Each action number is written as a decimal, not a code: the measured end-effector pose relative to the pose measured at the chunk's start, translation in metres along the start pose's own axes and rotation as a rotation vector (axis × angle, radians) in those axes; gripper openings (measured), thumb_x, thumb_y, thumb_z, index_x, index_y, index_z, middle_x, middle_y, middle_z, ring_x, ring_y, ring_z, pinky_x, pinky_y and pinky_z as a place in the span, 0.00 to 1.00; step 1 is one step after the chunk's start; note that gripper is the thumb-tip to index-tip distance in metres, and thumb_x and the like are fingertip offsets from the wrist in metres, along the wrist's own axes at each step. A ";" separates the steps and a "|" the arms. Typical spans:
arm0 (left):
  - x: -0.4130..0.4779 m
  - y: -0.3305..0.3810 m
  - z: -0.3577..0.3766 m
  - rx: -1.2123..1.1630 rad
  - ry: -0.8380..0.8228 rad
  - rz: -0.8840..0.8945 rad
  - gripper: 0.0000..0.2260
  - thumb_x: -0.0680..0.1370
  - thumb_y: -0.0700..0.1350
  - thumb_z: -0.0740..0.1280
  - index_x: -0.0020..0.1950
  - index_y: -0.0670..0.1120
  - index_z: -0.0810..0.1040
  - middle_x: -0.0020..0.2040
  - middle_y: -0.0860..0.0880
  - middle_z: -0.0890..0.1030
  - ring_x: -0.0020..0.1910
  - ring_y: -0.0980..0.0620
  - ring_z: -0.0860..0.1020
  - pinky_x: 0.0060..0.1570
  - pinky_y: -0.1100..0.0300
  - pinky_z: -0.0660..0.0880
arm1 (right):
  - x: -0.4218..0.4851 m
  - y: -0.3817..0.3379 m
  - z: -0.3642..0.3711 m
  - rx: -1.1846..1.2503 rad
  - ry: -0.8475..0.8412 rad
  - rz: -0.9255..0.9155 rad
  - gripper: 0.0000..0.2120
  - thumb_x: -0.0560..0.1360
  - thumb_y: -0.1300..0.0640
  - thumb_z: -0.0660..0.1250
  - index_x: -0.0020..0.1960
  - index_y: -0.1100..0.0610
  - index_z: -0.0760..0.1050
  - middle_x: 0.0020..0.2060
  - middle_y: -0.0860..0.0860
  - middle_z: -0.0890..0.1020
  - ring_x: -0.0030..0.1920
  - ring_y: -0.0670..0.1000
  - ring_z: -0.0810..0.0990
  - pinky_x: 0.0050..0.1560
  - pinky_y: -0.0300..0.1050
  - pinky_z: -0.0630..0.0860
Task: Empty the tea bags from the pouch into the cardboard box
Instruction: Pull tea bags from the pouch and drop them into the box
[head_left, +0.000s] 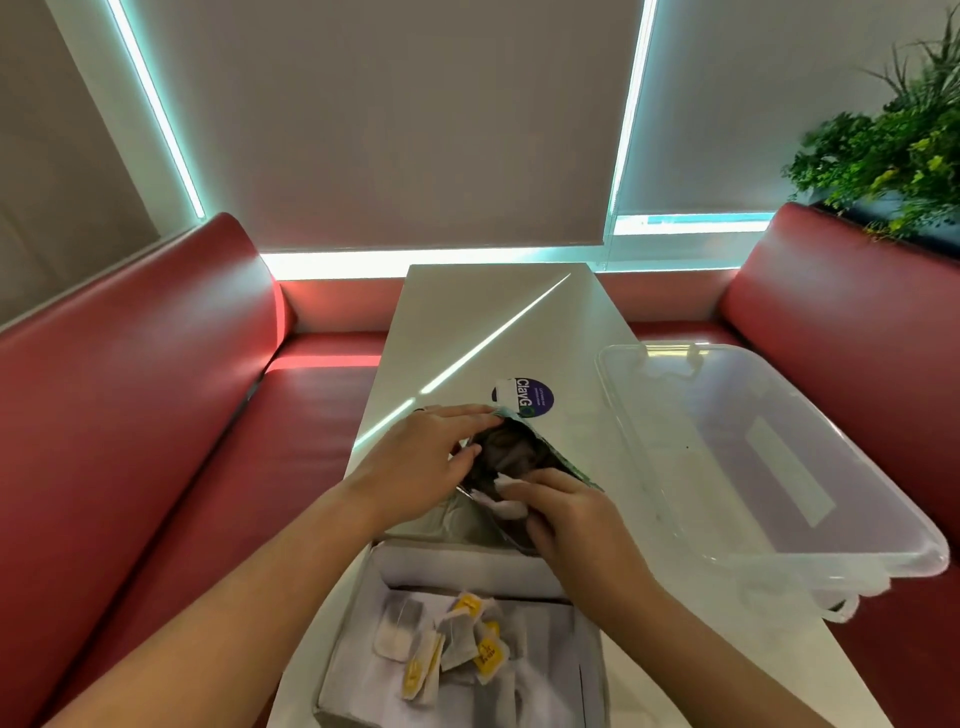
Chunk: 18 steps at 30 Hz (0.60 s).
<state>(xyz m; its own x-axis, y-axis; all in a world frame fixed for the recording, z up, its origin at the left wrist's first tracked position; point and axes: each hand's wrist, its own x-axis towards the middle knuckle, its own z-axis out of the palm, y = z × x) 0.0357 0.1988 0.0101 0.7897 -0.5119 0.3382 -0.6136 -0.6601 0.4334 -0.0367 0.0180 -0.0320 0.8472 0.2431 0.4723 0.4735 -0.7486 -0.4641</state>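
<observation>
The pouch sits just beyond the far wall of the cardboard box, its mouth turned toward the person, probably so its contents can be drawn straight back to join the tea bags already lying inside the box. The left hand grips the pouch's upper lip to keep the mouth spread, while the right hand reaches in and pinches white bags at the opening. To the right of the box, a clear plastic tub rests on the desk.

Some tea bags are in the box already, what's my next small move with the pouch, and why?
Probably pull the right hand back toward you and drop the tea bag it pinches into the cardboard box just below. The left hand holds the pouch mouth open, and more bags show inside.
</observation>
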 end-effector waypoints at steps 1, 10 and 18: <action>0.000 0.000 0.000 0.012 0.001 0.004 0.20 0.76 0.38 0.65 0.66 0.53 0.75 0.66 0.58 0.74 0.63 0.60 0.72 0.58 0.76 0.63 | -0.010 -0.004 -0.008 0.085 0.019 -0.013 0.14 0.72 0.63 0.66 0.55 0.52 0.81 0.51 0.47 0.82 0.49 0.43 0.80 0.50 0.35 0.76; -0.004 0.007 0.006 0.017 0.004 -0.001 0.20 0.76 0.37 0.65 0.66 0.51 0.75 0.67 0.54 0.75 0.61 0.55 0.74 0.55 0.71 0.66 | -0.078 -0.005 0.006 0.158 -0.127 0.011 0.13 0.76 0.57 0.62 0.58 0.48 0.79 0.55 0.45 0.81 0.52 0.42 0.79 0.53 0.29 0.73; -0.009 0.005 0.004 -0.010 0.002 -0.035 0.21 0.75 0.36 0.65 0.67 0.49 0.74 0.67 0.54 0.74 0.53 0.62 0.72 0.48 0.84 0.62 | -0.077 -0.003 -0.002 -0.074 -0.300 -0.068 0.12 0.77 0.47 0.61 0.53 0.46 0.81 0.51 0.41 0.83 0.55 0.43 0.77 0.59 0.37 0.73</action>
<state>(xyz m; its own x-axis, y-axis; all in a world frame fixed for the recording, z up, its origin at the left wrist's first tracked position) 0.0251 0.1980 0.0064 0.8108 -0.4874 0.3241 -0.5853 -0.6720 0.4537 -0.1035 0.0001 -0.0658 0.8527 0.4568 0.2533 0.5219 -0.7644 -0.3785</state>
